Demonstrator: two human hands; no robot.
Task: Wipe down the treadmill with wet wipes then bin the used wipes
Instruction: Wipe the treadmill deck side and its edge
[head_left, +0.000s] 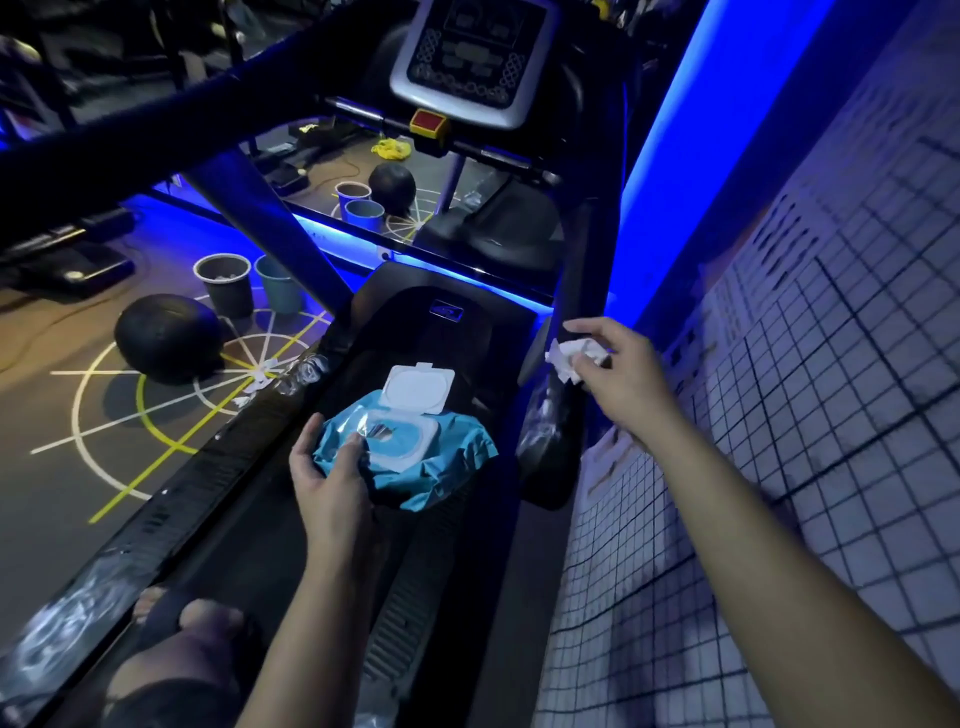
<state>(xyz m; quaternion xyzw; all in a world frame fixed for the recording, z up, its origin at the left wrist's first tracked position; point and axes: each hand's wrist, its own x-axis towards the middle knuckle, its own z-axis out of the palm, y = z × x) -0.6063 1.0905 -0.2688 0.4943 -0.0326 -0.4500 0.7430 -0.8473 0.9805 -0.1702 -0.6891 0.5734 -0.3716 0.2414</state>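
Note:
I stand on a black treadmill (218, 488), its console (470, 52) up ahead. A blue pack of wet wipes (441, 457) with its white lid flipped open lies on the belt near the front cover. My left hand (327, 483) holds the pack's left edge, thumb on top by the opening. My right hand (618, 374) is raised beside the treadmill's right upright and pinches a crumpled white wipe (569, 356).
Two bins, one grey (224, 283) and one teal (278, 283), stand on the floor to the left, next to a black medicine ball (169, 338). A mirror ahead repeats them. A white tiled wall (805, 415) runs close on the right. My sandalled foot (171, 613) is at lower left.

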